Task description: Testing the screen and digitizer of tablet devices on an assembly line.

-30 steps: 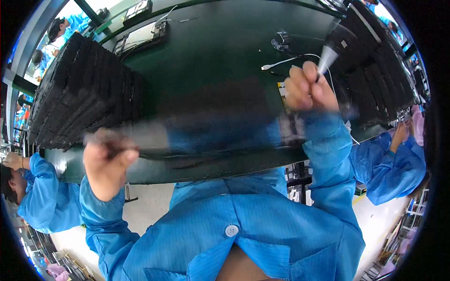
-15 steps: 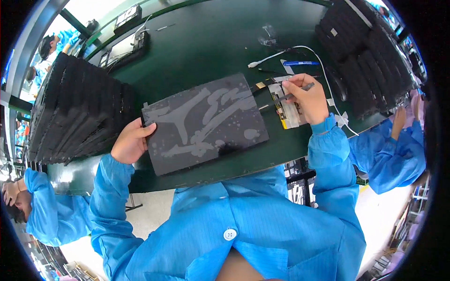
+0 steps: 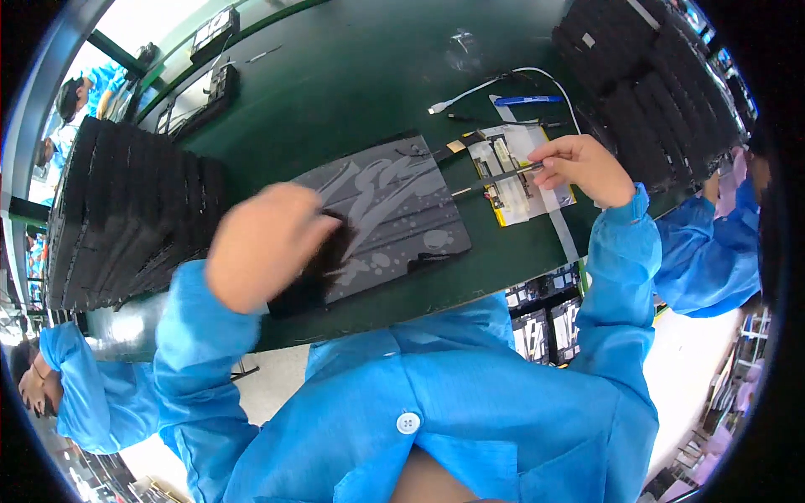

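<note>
A dark grey flat panel point(image 3: 394, 214) with pale smears lies on the green table point(image 3: 360, 75) in front of me. My left hand point(image 3: 264, 243) is raised over the panel's left end, blurred by motion; its fingers curl at a small dark object I cannot identify. My right hand point(image 3: 583, 168) pinches a thin dark tool point(image 3: 495, 178) whose tip points left across a yellow-and-white card with small parts point(image 3: 520, 172) beside the panel's right edge.
Tall stacks of black trays stand at the left point(image 3: 126, 218) and far right point(image 3: 654, 92). A white cable point(image 3: 503, 80) and a blue pen point(image 3: 528, 100) lie beyond the card. People in blue coats work at the right point(image 3: 713, 243) and lower left point(image 3: 63, 402).
My left hand has let go of the panel's left edge and swung up over it. The right hand has shifted slightly, still pinching the thin tool over the card.
</note>
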A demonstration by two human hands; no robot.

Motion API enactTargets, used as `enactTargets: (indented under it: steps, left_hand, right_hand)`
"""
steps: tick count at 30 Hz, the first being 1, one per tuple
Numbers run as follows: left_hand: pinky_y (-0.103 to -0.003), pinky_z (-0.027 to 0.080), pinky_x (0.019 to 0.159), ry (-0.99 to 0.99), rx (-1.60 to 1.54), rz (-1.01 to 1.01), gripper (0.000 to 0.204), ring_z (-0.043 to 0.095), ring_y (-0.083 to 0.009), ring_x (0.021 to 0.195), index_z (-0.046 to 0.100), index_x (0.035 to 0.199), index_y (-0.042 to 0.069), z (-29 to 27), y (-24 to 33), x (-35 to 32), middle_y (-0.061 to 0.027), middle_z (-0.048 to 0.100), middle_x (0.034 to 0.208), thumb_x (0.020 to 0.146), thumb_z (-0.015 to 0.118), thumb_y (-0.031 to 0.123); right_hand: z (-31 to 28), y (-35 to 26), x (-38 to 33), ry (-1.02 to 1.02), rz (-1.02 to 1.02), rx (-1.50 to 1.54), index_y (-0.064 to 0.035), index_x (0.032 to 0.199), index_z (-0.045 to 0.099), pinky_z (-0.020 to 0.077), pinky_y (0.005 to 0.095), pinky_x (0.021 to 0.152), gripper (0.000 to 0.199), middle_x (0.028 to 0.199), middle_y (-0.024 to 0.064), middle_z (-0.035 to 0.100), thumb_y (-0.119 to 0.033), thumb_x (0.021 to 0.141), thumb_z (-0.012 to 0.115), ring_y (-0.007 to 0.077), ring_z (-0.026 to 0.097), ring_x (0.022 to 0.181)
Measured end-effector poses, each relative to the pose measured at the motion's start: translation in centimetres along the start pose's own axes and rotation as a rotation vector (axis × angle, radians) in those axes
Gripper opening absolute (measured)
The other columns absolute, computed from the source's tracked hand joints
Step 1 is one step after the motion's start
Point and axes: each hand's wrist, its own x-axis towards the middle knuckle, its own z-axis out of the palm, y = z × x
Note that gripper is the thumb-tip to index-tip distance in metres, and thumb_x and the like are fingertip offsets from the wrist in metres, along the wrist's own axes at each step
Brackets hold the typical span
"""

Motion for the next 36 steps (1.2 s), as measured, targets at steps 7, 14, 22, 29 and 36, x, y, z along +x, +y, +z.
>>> enactTargets:
  steps: [7, 14, 22, 29, 36]
  left_hand:
    - [-0.030, 0.051, 0.060, -0.111, -0.037, 0.528, 0.031, 0.057, -0.0199, 0.078, 0.055, 0.100, 0.011, 6.2, 7.8, 5.1, -0.0058, 0.051, 0.105, 0.076, 0.063, 0.029]
    - [-0.031, 0.050, 0.055, -0.046, -0.032, 0.460, 0.023, 0.056, -0.0199, 0.073, 0.058, 0.084, 0.010, 5.8, 6.7, 4.3, -0.0048, 0.054, 0.090, 0.074, 0.064, 0.029]
    - [-0.034, 0.046, 0.064, 0.156, -0.115, 0.368, 0.018, 0.055, -0.0257, 0.076, 0.057, 0.077, 0.007, 6.4, 7.2, 7.5, -0.0073, 0.057, 0.082, 0.075, 0.066, 0.022]
    - [-0.034, 0.048, 0.065, 0.058, -0.583, 0.082, 0.018, 0.061, -0.0279, 0.073, 0.059, 0.088, 0.004, 9.1, 9.2, 11.2, -0.0128, 0.064, 0.080, 0.076, 0.066, 0.016]
    - [-0.032, 0.049, 0.064, 0.029, -0.470, 0.028, 0.014, 0.062, -0.0262, 0.070, 0.066, 0.084, 0.003, 9.1, 8.4, 11.1, -0.0129, 0.064, 0.077, 0.074, 0.067, 0.012]
  right_hand:
    - [-0.5, -1.3, 1.6, -0.173, -0.149, -0.263, 0.0014, 0.099, 0.064, 0.0476, 0.0251, 0.076, 0.020, 0.092, 0.0083, 0.065, -0.001, 0.080, 0.057, 0.0115, 0.059, 0.086]
    - [1.1, -2.4, 3.5, -0.268, -0.097, -0.350, 0.0026, 0.090, 0.062, 0.0494, 0.0253, 0.061, 0.017, 0.077, 0.0088, 0.065, -0.005, 0.075, 0.065, 0.0125, 0.060, 0.066]
    - [3.3, -3.4, 5.1, -0.404, -0.023, -0.302, 0.0012, 0.087, 0.061, 0.0466, 0.0231, 0.053, 0.016, 0.075, 0.0074, 0.065, -0.005, 0.073, 0.066, 0.0103, 0.059, 0.061]
    - [2.5, -1.3, 5.5, -0.415, -0.052, -0.017, 0.0013, 0.094, 0.054, 0.0461, 0.0214, 0.051, 0.025, 0.075, 0.0068, 0.065, -0.006, 0.073, 0.067, 0.0097, 0.059, 0.060]
    - [2.2, -1.1, 5.2, -0.299, -0.080, -0.065, 0.0012, 0.093, 0.056, 0.0458, 0.0218, 0.051, 0.020, 0.074, 0.0064, 0.063, -0.010, 0.079, 0.064, 0.0104, 0.060, 0.064]
